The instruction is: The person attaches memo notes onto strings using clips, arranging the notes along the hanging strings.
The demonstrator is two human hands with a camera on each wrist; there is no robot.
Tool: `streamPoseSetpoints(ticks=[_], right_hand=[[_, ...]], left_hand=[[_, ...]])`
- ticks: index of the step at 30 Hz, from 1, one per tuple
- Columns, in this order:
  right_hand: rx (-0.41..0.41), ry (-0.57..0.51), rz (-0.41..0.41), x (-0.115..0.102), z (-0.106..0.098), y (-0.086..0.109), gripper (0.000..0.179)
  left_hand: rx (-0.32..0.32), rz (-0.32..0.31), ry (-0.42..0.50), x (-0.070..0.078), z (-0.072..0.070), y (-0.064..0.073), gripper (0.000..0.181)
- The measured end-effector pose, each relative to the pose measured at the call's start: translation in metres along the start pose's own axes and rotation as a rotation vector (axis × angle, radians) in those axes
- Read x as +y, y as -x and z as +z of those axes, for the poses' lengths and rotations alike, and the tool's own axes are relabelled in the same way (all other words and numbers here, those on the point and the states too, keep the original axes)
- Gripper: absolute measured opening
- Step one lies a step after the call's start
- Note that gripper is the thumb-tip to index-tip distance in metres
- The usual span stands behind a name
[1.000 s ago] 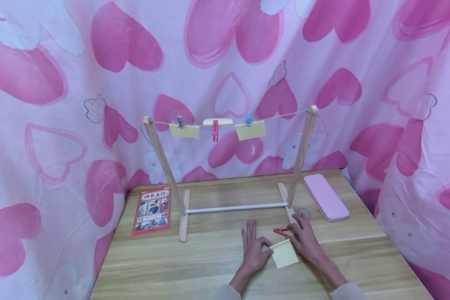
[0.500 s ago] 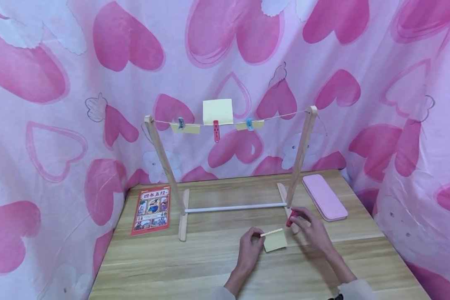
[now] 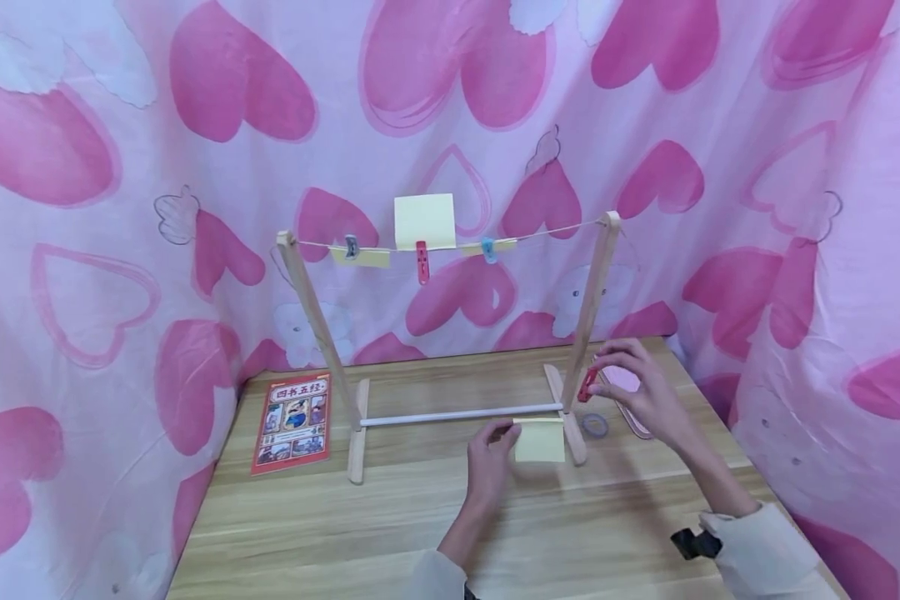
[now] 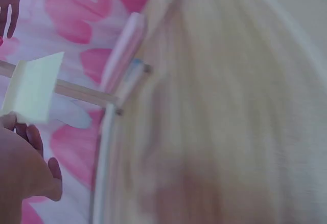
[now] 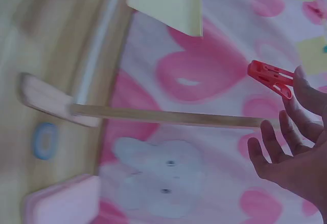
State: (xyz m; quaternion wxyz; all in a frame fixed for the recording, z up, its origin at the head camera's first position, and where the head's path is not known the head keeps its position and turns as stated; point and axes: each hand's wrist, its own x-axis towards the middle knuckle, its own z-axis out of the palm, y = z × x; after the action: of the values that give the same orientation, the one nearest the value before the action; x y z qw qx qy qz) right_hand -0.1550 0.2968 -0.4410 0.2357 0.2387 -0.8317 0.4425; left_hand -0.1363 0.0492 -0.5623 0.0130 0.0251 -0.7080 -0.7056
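My left hand (image 3: 487,468) pinches a pale yellow paper (image 3: 540,442) by its folded upper edge, raised off the table. In the left wrist view the paper (image 4: 34,88) shows a crease along one side. A red clothespin (image 5: 271,78) is held between the thumb and fingertips of my right hand (image 3: 648,396), beside the right post (image 3: 592,308) of a wooden stand. Along the string (image 3: 547,234) between the posts sit a grey clothespin (image 3: 351,247), a red clothespin (image 3: 422,263) and a blue clothespin (image 3: 488,250), each on a yellow paper.
At the left of the wooden table (image 3: 307,533) lies a red comic-style book (image 3: 292,419). A roll of tape (image 3: 594,426) rests by the stand's right foot (image 3: 574,437). Partly behind my right hand is a pink case (image 3: 621,377). A heart-patterned curtain (image 3: 345,108) hangs behind.
My right hand has picked up the red clothespin and carried it up beside the right post. The yellow paper has risen off the table in my left hand. The hanging papers have swung.
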Motion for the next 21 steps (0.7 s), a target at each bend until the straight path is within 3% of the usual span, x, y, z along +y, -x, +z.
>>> streamPoseSetpoints(ticks=[7,16,21], right_hand=[[-0.042,0.007,0.011,-0.038,-0.032,-0.034,0.033],[-0.02,0.041,0.036,-0.091,-0.067,-0.096,0.028],[0.0,0.034,-0.008,-0.109,-0.072,-0.132,0.025]], left_hand=[[0.013,0.06,0.048,0.045,0.004,-0.016,0.024],[0.016,0.182,0.157,0.14,0.019,-0.053,0.024],[0.015,0.236,0.149,0.181,0.027,-0.072,0.023]])
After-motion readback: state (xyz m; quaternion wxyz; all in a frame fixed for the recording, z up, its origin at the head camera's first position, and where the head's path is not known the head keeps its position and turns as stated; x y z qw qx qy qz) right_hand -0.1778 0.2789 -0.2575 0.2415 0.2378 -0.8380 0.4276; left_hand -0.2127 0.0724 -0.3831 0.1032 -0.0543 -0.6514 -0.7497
